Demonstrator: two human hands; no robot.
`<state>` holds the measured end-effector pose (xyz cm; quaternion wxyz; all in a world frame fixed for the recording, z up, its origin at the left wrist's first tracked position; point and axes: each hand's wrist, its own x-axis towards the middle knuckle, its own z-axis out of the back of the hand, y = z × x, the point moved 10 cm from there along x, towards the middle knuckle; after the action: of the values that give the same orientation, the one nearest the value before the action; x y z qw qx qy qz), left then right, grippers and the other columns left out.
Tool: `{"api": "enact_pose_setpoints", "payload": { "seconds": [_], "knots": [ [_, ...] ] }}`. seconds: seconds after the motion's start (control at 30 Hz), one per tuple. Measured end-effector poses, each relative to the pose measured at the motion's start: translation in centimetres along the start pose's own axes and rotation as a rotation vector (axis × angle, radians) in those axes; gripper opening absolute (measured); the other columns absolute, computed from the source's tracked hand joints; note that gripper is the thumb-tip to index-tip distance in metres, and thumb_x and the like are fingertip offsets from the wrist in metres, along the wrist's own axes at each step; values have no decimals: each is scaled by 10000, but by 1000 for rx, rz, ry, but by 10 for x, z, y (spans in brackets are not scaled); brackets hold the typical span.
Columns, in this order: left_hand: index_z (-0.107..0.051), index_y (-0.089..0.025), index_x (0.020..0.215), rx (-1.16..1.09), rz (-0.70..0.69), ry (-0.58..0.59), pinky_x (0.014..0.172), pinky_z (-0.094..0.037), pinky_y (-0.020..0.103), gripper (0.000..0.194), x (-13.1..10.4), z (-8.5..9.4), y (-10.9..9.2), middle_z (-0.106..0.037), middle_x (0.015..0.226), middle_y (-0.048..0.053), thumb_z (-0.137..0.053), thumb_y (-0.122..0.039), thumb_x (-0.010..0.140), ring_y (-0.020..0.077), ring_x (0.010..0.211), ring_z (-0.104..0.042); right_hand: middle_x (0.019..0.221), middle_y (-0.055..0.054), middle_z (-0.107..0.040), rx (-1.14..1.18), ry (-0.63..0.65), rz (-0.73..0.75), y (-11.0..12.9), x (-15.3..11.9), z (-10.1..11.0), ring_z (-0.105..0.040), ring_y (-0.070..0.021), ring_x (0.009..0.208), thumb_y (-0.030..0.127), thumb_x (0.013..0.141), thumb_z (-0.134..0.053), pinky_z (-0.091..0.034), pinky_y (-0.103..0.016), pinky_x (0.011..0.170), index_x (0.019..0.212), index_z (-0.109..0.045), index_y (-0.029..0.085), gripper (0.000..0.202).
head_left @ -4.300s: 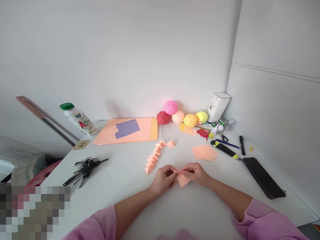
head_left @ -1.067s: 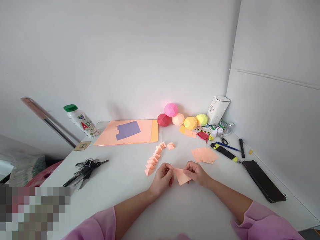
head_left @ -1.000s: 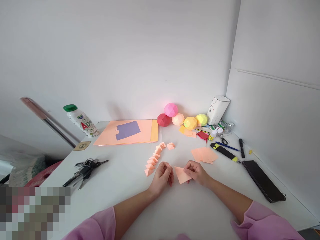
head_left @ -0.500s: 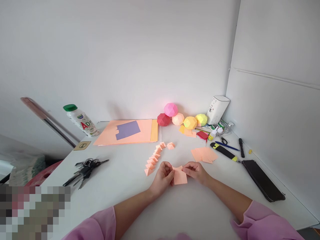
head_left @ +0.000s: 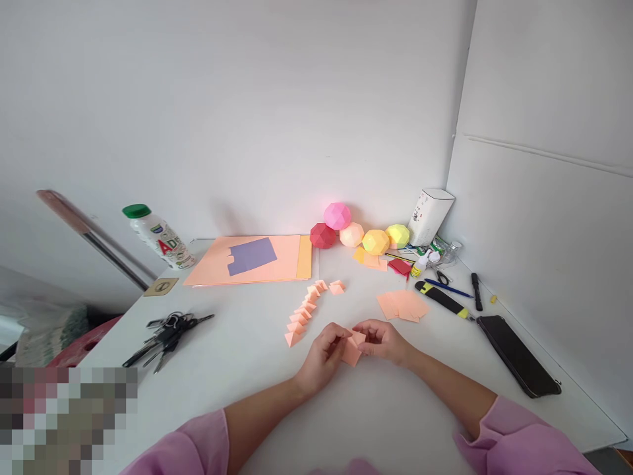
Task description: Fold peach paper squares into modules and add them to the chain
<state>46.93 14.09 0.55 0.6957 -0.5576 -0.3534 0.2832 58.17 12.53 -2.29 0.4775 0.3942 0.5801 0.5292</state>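
A small peach paper square [head_left: 353, 355], partly folded, is held up just above the white table. My left hand [head_left: 324, 356] pinches its left side between thumb and fingers. At its right edge my right hand [head_left: 384, 344] is closed on it, thumb in front. Fingers cover part of the paper's upper edge. Beyond my left hand runs a slanting row of folded peach paper pieces [head_left: 299, 320], with a separate folded piece [head_left: 337, 287] beside its far end. Loose peach paper squares [head_left: 403, 306] lie past my right hand.
Several faceted paper balls [head_left: 376, 242] stand by the wall. Peach sheets [head_left: 210, 264] with a purple piece [head_left: 253, 256] lie back left, near a bottle [head_left: 165, 241] and keys [head_left: 171, 335]. To the right are a utility knife [head_left: 442, 300], glue bottle [head_left: 418, 266], pen [head_left: 449, 289] and black pouch [head_left: 519, 356].
The paper has turned from lying square to tilted, with a corner pointing down, and folds now show at its top. My right hand's fingers have shifted slightly left along it.
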Motion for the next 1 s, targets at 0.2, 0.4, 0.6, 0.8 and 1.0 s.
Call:
{"api": "enact_pose_setpoints", "payload": {
  "seconds": [0.2, 0.4, 0.6, 0.8, 1.0],
  "knots": [
    [-541, -236, 1106, 95, -47, 41, 711, -441, 310, 268, 0, -3, 0, -481, 866, 44, -424, -264, 867, 161, 757, -479, 673, 9, -544, -38, 25, 16, 4, -1, -3, -511, -122, 625, 380, 707, -684, -418, -264, 601, 757, -577, 150, 259],
    [-557, -253, 1124, 122, 24, 36, 752, -454, 330, 301, -1, -2, 8, -472, 833, 30, -499, -283, 830, 172, 774, -485, 644, 21, -514, -86, 12, 38, 5, -1, -1, -471, -107, 587, 411, 715, -671, -379, -243, 560, 680, -546, 155, 287],
    [-640, -239, 1003, 130, 72, 13, 629, -432, 277, 261, 0, 0, 10, -443, 746, 17, -490, -375, 839, 153, 669, -443, 626, 16, -540, -56, -18, 57, 4, 0, 4, -494, -111, 576, 407, 706, -683, -389, -249, 559, 679, -560, 158, 278],
    [-690, -237, 945, 149, 76, 62, 602, -408, 257, 316, 0, -4, 1, -441, 711, 25, -450, -424, 858, 157, 666, -442, 612, 18, -554, -23, -56, 55, 4, 1, 9, -517, -116, 581, 391, 699, -693, -406, -251, 568, 709, -572, 165, 257],
    [-686, -215, 850, 145, 84, 65, 592, -401, 255, 336, 0, -4, 3, -450, 726, 28, -438, -441, 859, 152, 654, -443, 593, 27, -555, 21, -98, 55, 6, 1, 12, -536, -115, 568, 370, 693, -708, -411, -246, 554, 712, -532, 169, 267]
  ]
}}
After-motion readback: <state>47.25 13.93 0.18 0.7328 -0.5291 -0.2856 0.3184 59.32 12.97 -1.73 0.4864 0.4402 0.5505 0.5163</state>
